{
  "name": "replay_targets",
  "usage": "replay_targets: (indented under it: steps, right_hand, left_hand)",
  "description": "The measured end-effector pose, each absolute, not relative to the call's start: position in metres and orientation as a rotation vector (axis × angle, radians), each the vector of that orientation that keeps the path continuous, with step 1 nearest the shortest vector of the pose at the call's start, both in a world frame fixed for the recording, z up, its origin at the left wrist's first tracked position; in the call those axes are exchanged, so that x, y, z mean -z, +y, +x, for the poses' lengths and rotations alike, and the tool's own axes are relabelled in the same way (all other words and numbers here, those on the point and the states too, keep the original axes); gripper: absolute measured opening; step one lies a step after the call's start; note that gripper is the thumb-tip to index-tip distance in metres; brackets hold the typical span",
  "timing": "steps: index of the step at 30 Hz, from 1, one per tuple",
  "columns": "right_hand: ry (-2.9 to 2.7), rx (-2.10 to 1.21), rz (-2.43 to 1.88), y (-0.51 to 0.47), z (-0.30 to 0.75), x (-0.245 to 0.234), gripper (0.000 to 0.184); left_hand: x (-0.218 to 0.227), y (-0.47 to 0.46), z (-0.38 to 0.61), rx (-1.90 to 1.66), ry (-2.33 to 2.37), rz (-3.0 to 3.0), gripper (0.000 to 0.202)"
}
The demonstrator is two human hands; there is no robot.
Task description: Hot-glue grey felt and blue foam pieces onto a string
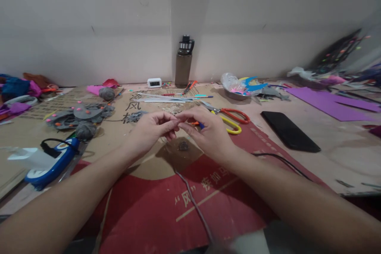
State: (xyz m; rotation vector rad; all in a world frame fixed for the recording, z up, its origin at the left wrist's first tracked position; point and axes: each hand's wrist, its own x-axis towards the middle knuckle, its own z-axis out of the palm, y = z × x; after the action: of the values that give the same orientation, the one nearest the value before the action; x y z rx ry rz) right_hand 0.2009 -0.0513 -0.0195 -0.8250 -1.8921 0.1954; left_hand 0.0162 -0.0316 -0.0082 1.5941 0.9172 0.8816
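My left hand [154,129] and my right hand [210,129] meet fingertip to fingertip above the cardboard [143,206]. Both are closed in a pinch, and what lies right between the tips is too small to make out. A strand of grey yarn [192,196] runs from the bottom edge up to below my left fingers, where it seems to be held. Under the hands, a small dark clear piece [183,145] rests on the cardboard. Just beyond my right hand lie scissors [235,115] with one red and one yellow handle, partly hidden by it.
A black phone [290,131] and purple sheets [330,103] lie right. At the back stand a bottle [183,67], a small white clock [154,83] and a metal bowl [238,95]. Left are grey yarn balls [85,130], grey felt pieces [80,113] and a blue-white power strip [55,164].
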Motion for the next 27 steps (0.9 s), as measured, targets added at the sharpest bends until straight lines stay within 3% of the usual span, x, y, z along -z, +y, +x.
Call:
replay_targets:
  steps: [7,14,18,23,27]
  right_hand:
    - [-1.875,-0.362,-0.919,-0.051,0.199,0.019,0.008]
    - [-1.887,-0.538,-0.952,-0.05,0.2,0.019,0.014]
    - [-1.91,-0.381,-0.863,-0.045,0.203,0.024,0.016]
    - [-2.106,-0.037,-0.85,-0.042,0.204,0.029,0.037]
    - [-2.2,0.129,-0.902,-0.042,0.204,0.032,0.049]
  left_hand:
    - [0.008,-0.037,0.02,-0.909,0.942,1.614,0.025]
    - [0.007,-0.038,0.024,-1.08,0.849,1.385,0.022]
    - [0.005,-0.036,0.022,-1.075,0.835,1.292,0.023]
    - [0.007,-0.03,0.016,-1.119,0.813,1.312,0.026]
    - [-0.001,-0.025,0.007,-1.155,0.925,1.682,0.02]
